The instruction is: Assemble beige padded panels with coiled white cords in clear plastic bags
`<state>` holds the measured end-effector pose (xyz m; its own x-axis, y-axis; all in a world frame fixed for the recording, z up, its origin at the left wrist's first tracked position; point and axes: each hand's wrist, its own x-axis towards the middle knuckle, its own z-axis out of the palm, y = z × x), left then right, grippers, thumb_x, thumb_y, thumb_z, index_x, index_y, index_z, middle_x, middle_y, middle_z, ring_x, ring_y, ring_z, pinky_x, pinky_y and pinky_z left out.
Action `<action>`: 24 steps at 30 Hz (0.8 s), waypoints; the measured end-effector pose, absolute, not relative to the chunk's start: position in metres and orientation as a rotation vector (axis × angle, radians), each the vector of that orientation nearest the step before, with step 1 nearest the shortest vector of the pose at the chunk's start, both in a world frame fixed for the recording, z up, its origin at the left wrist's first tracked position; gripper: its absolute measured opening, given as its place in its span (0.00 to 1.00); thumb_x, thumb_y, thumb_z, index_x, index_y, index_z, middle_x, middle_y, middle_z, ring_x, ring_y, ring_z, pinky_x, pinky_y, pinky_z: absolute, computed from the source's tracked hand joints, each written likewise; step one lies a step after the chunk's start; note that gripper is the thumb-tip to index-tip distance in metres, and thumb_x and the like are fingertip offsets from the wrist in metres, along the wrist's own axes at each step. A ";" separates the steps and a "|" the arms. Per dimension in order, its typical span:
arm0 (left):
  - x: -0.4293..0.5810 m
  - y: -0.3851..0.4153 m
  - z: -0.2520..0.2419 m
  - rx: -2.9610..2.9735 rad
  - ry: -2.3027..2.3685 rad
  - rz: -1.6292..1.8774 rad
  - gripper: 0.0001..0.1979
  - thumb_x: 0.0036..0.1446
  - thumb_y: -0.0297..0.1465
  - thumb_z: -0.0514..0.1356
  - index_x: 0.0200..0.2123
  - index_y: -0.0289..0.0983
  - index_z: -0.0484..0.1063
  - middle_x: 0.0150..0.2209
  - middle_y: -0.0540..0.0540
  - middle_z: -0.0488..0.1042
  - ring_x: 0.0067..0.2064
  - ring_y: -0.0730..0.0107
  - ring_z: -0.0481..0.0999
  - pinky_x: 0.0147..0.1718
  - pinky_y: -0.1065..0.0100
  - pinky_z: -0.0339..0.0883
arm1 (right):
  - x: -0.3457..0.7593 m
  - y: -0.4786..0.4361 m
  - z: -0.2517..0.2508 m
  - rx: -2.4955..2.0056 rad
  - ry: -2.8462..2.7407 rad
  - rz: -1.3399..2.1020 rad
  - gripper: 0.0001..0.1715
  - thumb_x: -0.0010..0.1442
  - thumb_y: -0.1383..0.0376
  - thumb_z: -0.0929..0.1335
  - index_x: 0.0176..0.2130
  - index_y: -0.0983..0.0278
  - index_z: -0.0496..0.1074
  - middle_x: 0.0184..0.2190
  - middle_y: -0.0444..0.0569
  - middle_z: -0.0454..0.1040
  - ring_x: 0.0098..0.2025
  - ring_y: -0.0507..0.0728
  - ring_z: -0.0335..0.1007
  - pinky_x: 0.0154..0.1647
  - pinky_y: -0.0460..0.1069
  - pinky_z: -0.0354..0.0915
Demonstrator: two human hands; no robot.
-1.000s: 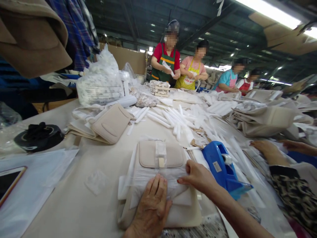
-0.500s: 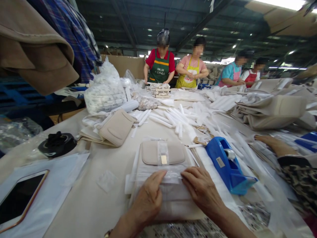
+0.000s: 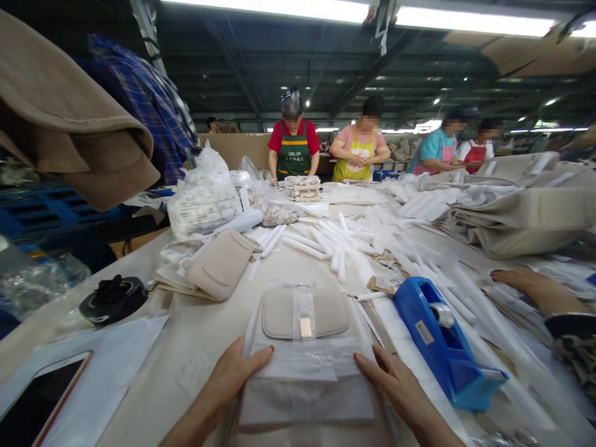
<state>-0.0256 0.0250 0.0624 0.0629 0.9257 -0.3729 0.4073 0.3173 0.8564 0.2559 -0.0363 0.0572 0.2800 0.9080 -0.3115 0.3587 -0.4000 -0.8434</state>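
Observation:
A beige handbag (image 3: 274, 313) lies on the table in front of me, with clear plastic film over its flap and a small gold-coloured plate in the middle. White translucent sheet (image 3: 307, 397) covers its lower part. At the bag's left side, my left hand (image 3: 237, 369) grips the edge, thumb on top and fingers partly hidden. My right hand (image 3: 388, 372) holds the opposite edge in the same way. A blue tape dispenser (image 3: 428, 347) stands just right of my right hand.
On the left lie a phone (image 3: 41, 397), a black round object (image 3: 112, 298) and another beige bag (image 3: 221, 264). White rolls (image 3: 302, 245) and a filled plastic bag (image 3: 205, 202) lie beyond. At right rests another person's hand (image 3: 531, 282); several people stand across the table.
My hands have moved apart, from the film at the bag's middle to its two side edges. The bag sits lower in view, and the camera has tilted up a little.

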 end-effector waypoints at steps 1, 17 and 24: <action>-0.026 0.027 0.066 1.185 1.424 0.615 0.32 0.40 0.48 0.64 0.44 0.33 0.71 0.40 0.39 0.78 0.45 0.49 0.76 0.44 0.58 0.69 | 0.257 -0.032 0.059 -1.912 -1.166 1.090 0.38 0.43 0.42 0.67 0.44 0.67 0.72 0.45 0.57 0.75 0.51 0.69 0.68 0.52 0.58 0.63; -0.079 0.018 0.077 0.944 1.519 0.521 0.25 0.35 0.51 0.64 0.28 0.34 0.70 0.27 0.46 0.71 0.30 0.66 0.71 0.28 0.69 0.63 | 0.306 -0.055 0.029 -1.844 -0.878 1.426 0.42 0.39 0.40 0.70 0.42 0.68 0.74 0.45 0.60 0.76 0.49 0.68 0.71 0.43 0.55 0.70; -0.064 0.012 0.063 0.804 1.375 0.634 0.17 0.33 0.42 0.64 0.21 0.34 0.68 0.21 0.49 0.70 0.24 0.72 0.68 0.26 0.70 0.61 | 0.308 -0.041 0.021 -1.699 -0.753 1.592 0.39 0.34 0.44 0.76 0.39 0.67 0.76 0.51 0.60 0.73 0.56 0.69 0.65 0.47 0.53 0.69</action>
<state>-0.0645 0.0120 0.0627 0.1080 0.7962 -0.5953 0.0643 0.5920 0.8034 0.3083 -0.0408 0.0206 0.0843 0.7943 -0.6016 -0.0382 -0.6008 -0.7985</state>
